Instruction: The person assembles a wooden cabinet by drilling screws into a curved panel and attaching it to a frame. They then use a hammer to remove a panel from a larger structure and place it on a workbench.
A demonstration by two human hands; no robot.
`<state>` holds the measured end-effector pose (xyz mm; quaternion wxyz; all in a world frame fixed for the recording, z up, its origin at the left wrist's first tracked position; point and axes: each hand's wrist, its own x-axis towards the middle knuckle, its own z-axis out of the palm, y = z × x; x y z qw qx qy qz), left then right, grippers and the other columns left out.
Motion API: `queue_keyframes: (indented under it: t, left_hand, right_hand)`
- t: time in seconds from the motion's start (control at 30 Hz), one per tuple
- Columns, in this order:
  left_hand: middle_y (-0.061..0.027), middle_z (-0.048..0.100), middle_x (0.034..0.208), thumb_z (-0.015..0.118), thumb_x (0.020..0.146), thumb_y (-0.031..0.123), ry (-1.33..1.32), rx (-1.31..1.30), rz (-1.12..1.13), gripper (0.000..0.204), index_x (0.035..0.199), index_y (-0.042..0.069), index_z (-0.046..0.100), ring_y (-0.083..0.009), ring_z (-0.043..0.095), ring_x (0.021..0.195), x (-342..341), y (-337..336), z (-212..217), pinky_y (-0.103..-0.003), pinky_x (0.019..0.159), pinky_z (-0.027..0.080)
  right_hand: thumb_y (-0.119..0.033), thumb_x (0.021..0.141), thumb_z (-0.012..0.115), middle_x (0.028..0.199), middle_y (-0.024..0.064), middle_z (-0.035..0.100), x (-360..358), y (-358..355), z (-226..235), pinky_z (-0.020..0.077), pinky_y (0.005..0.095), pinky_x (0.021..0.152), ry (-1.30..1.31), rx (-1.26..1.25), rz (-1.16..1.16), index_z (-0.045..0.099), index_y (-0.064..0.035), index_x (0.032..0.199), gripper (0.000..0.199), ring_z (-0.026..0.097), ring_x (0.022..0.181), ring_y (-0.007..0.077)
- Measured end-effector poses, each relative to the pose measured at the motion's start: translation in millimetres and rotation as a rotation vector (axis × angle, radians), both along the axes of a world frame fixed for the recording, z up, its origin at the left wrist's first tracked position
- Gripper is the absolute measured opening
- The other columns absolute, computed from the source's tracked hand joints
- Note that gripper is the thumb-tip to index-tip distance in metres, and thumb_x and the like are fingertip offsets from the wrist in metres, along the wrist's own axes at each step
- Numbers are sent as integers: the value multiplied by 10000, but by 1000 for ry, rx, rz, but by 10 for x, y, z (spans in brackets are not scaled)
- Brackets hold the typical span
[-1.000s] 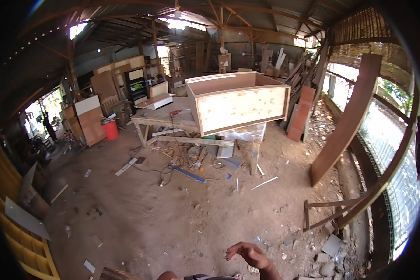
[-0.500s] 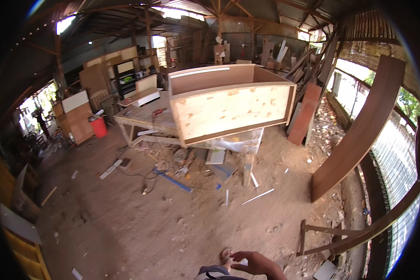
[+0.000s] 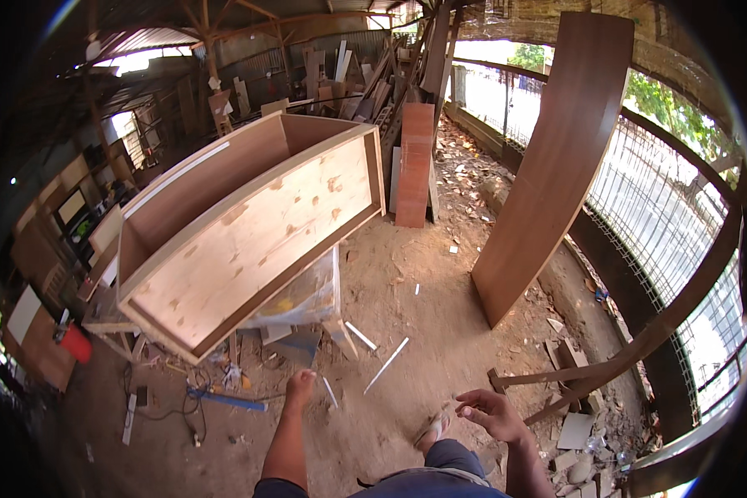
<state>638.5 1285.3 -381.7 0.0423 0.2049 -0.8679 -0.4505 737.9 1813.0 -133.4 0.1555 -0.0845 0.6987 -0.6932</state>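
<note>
My left hand [image 3: 301, 387] is raised in front of me with its fingers curled in, and nothing shows in it. My right hand [image 3: 491, 415] hangs at the lower right, empty, its fingers loosely bent and apart. Neither hand touches anything. Ahead on the left, a large open wooden cabinet box [image 3: 253, 236] lies on a worktable [image 3: 337, 311], its pale plywood side facing me. A tall brown wooden panel [image 3: 548, 183] stands upright on the right by the fence, nearer to my right hand than the box is.
A reddish board [image 3: 415, 166] leans near stacked timber. A wooden frame [image 3: 589, 373] juts out at the right by the wire fence [image 3: 647, 224]. White strips [image 3: 386, 365], a blue strip [image 3: 228, 399] and a cable lie on the dirt floor. A red bucket [image 3: 75, 342] stands far left.
My view has swung right, so the cabinet box and tall panel sit further left and appear nearer. My left hand has come into view. My right hand has risen slightly and moved right.
</note>
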Motion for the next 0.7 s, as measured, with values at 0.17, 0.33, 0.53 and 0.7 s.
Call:
queue_keyframes:
  t: [0.17,0.33,0.53,0.7]
  left_hand:
    - [-43,768,997,762,931,403,-108,187,-383,370,1077,63,773,-159,707,944,-1077,1019,259,-331,866,550]
    - [-57,779,1058,731,987,424,-445,326,-1160,403,1171,70,782,-143,684,1021,-1755,2449,540,-328,939,527]
    - [-77,789,1045,707,982,268,-546,482,-1492,315,1174,23,752,-152,702,958,-2968,3329,721,-337,882,546]
    - [-85,787,1059,712,967,252,-555,419,-1614,316,1154,-2,739,-164,700,941,-4170,3531,377,-335,858,547]
  right_hand:
    - [-238,1000,745,968,70,779,-1394,292,-518,565,303,830,-1,199,143,761,-5,1130,268,713,901,135]
    - [-350,993,745,978,92,791,-3029,230,-521,575,332,830,113,329,402,774,-38,1135,344,730,907,174]
    - [-375,1003,730,1049,113,779,-4801,19,-224,574,355,888,87,290,453,735,-29,1215,406,728,984,191]
    - [-388,999,733,1089,126,769,-6006,-59,-153,564,359,936,74,263,436,734,-39,1219,413,723,1043,209]
